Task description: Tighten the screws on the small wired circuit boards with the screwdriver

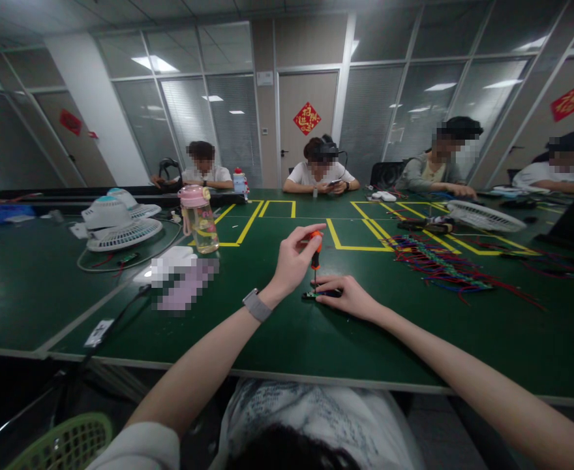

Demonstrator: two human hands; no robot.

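Note:
My left hand, with a grey-banded watch on its wrist, pinches the orange top of a black-and-orange screwdriver. The screwdriver stands upright, its shaft pointing down at a small dark piece with a green circuit board on the green table. Fingers of my right hand press on that small piece from the right side, close to the screwdriver's tip. Whether the tip sits in a screw is too small to tell.
A pink-lidded bottle and white fan parts stand at the left. Wired circuit boards and a round white grille lie at the right. Several people sit across the green table. A green basket is at lower left.

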